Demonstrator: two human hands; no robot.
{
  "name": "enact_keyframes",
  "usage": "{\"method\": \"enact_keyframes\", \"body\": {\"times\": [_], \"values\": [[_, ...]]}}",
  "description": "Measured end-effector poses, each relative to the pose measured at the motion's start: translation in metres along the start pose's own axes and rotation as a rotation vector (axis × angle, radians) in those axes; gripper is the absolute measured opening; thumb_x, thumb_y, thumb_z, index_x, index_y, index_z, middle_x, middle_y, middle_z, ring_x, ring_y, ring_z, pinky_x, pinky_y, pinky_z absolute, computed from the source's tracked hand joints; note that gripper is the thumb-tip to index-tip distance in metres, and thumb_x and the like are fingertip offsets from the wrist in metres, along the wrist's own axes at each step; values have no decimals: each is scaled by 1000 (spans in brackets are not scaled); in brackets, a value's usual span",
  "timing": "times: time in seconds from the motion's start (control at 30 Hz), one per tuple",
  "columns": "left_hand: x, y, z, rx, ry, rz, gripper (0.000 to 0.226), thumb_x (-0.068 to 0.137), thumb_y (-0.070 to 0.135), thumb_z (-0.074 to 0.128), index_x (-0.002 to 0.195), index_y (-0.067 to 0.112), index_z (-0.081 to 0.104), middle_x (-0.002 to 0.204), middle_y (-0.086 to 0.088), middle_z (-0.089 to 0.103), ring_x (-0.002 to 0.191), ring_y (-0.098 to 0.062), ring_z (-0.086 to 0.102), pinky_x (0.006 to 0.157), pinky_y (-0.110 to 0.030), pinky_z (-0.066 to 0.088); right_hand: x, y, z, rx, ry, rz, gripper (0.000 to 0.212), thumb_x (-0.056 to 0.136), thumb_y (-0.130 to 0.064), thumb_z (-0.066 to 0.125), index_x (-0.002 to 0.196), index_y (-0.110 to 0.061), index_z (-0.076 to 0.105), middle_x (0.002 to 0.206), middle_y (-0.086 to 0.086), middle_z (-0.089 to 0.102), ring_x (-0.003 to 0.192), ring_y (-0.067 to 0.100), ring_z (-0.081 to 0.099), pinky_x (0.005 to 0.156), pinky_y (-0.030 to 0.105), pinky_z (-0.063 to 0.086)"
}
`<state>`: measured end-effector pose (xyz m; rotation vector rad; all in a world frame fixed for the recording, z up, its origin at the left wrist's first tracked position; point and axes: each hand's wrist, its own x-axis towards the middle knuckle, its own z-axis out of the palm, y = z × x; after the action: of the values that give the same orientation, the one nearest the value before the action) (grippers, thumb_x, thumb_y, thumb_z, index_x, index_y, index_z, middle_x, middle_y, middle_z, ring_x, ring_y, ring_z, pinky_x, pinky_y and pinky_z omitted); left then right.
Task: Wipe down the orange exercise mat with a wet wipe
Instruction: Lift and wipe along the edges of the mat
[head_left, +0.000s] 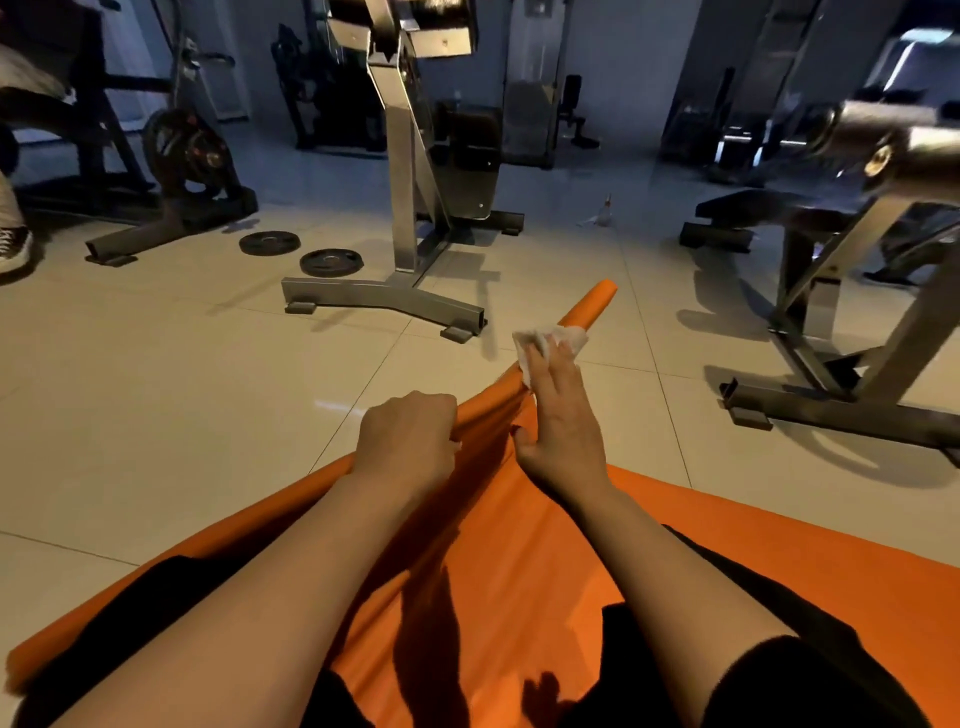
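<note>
While a person sits on the pale tiled gym floor (156, 415), a soft orange foam exercise mat (519, 582) lies across their lap and spreads out beneath both forearms. Its far part is curled into a narrow roll that runs away from the body, rising toward the upper right and ending in a rounded tip near a grey metal equipment stand (410, 249). That roll marks the mat's long axis here.

The left hand (408, 441) grips the bunched roll near its base, fingers curled around it. The right hand (558, 423) lies along the roll further out, fingers straight and close together, pressing a crumpled white wet wipe (550, 343) against the foam.

Judging by its folds and sag, the mat is probably light, floppy and slightly grippy, so it likely needs one hand steadying it close to the wiping spot. Two black weight plates (298, 252) lie on the floor beyond.
</note>
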<state>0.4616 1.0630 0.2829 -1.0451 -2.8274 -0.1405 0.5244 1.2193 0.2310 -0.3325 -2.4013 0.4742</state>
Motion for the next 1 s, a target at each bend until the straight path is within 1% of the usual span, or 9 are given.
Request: {"method": "enact_keyframes", "body": {"times": [0.07, 0.17, 0.27, 0.5, 0.63, 0.73, 0.87, 0.93, 1.0], "values": [[1, -4, -3, -7, 2, -24, 21, 96, 36, 53, 111, 23, 57, 108, -4, 63, 98, -27, 60, 71, -31, 37, -13, -17, 4, 34, -72, -128, 100, 72, -1, 67, 155, -23, 14, 162, -2, 7, 150, 14, -3, 114, 40, 34], [5, -9, -6, -1, 2, -56, 22, 93, 27, 53, 113, 22, 58, 112, -8, 63, 104, -31, 60, 77, -33, 43, -28, -35, 14, 48, -143, -325, 97, 71, -3, 73, 152, -14, 21, 161, 3, 12, 150, 17, 1, 120, 40, 18], [4, -9, -6, 0, -23, -59, 25, 95, 31, 53, 117, 22, 56, 115, -8, 62, 106, -30, 59, 78, -33, 42, -14, -26, 10, -70, -124, -423, 88, 70, -6, 74, 147, -11, 31, 155, 8, 28, 147, 25, 18, 120, 44, 19], [-2, -22, -11, -50, -226, 6, 38, 86, 29, 67, 121, 23, 55, 116, -4, 62, 103, -26, 59, 74, -32, 43, 10, 13, 9, -248, -15, -389, 55, 72, -26, 83, 120, -16, 58, 119, 3, 59, 118, 23, 48, 116, 47, 28], [-22, -73, -30, 16, -446, -179, 55, 78, 42, 76, 125, 21, 57, 124, -1, 60, 112, -23, 56, 85, -34, 47, 12, 18, 16, -229, -1, -318, 55, 75, -25, 81, 123, -16, 56, 121, 4, 58, 120, 25, 48, 116, 45, 29], [-44, -102, -38, 20, -496, -306, 49, 76, 41, 78, 118, 19, 63, 117, 0, 63, 106, -20, 59, 83, -32, 48, 13, 9, 23, -192, -10, -283, 59, 75, -23, 81, 127, -15, 55, 123, 7, 56, 123, 27, 45, 113, 49, 33], [-67, -109, -30, 70, -459, -323, 16, 87, 23, 65, 102, 19, 62, 107, -1, 63, 97, -21, 59, 73, -30, 46, 0, -31, 42, -35, -38, -218, 71, 75, -16, 76, 139, -12, 43, 142, 11, 43, 141, 31, 29, 115, 50, 29], [-73, -102, -25, 135, -352, -318, 2, 92, 20, 56, 92, 21, 54, 104, -1, 61, 93, -22, 57, 69, -28, 39, -13, -56, 53, 25, -140, -325, 85, 74, -20, 76, 147, -13, 32, 154, 10, 28, 148, 28, 14, 119, 44, 22], [-77, -91, -21, 169, -260, -328, 8, 95, 20, 50, 98, 23, 57, 109, -2, 61, 99, -24, 58, 69, -28, 35, -30, -79, 65, 61, -250, -518, 94, 73, -28, 78, 150, -11, 26, 160, 11, 18, 149, 29, 7, 120, 43, 20]]}}
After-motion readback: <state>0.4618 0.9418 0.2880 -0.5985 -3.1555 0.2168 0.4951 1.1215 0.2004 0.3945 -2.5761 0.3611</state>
